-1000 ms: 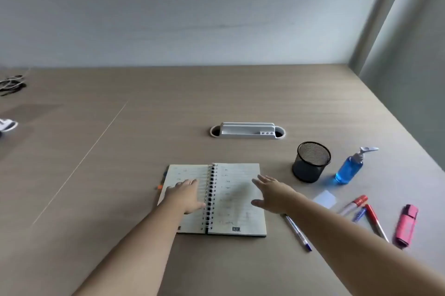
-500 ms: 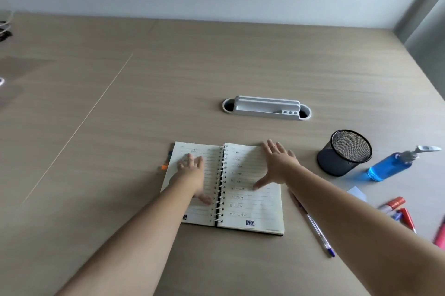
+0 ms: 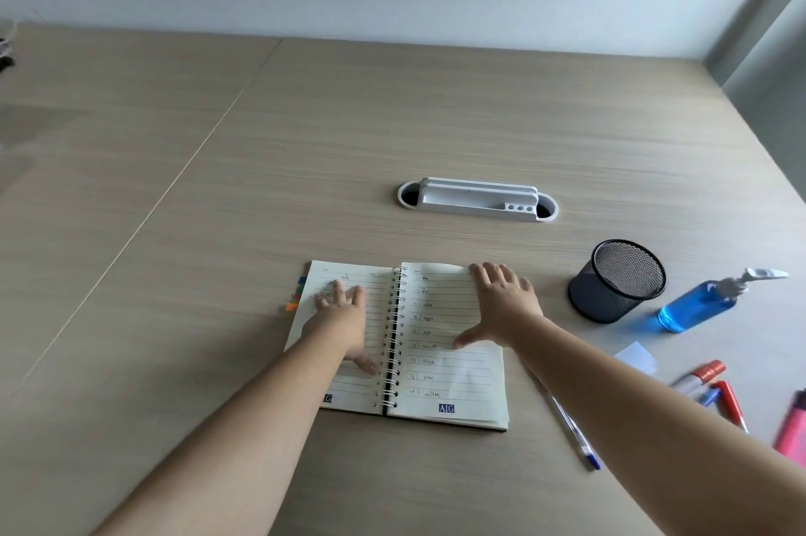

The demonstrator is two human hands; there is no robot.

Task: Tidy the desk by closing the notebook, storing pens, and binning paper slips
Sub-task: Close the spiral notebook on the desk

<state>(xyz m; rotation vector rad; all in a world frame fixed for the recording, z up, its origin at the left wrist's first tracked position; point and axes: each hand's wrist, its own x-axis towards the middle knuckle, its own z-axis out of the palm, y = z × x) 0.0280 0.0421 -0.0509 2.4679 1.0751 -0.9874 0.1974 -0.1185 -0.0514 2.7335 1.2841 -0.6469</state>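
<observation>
A spiral notebook (image 3: 440, 378) lies open on the wooden desk, lined pages up. My left hand (image 3: 342, 313) rests flat on its left page, fingers spread. My right hand (image 3: 501, 304) lies flat over the upper right page and its outer edge, holding nothing. A blue ballpoint pen (image 3: 575, 435) lies right of the notebook, partly under my right forearm. Further right lie a red-capped marker (image 3: 702, 374), a red pen (image 3: 732, 404), a small blue pen (image 3: 710, 397) and a pink highlighter (image 3: 791, 431). A pale paper slip (image 3: 634, 356) sits near them. A black mesh pen cup (image 3: 617, 280) stands upright.
A blue liquid pump bottle (image 3: 706, 300) lies tilted right of the cup. A white cable-port tray (image 3: 477, 199) is set into the desk behind the notebook. Colored tabs (image 3: 296, 295) stick out of the notebook's left edge. The wall runs along the desk's far side.
Both hands slid forward onto the notebook pages; the right hand moved from the lower right page up to its top outer edge. The view tilted down and shifted left.
</observation>
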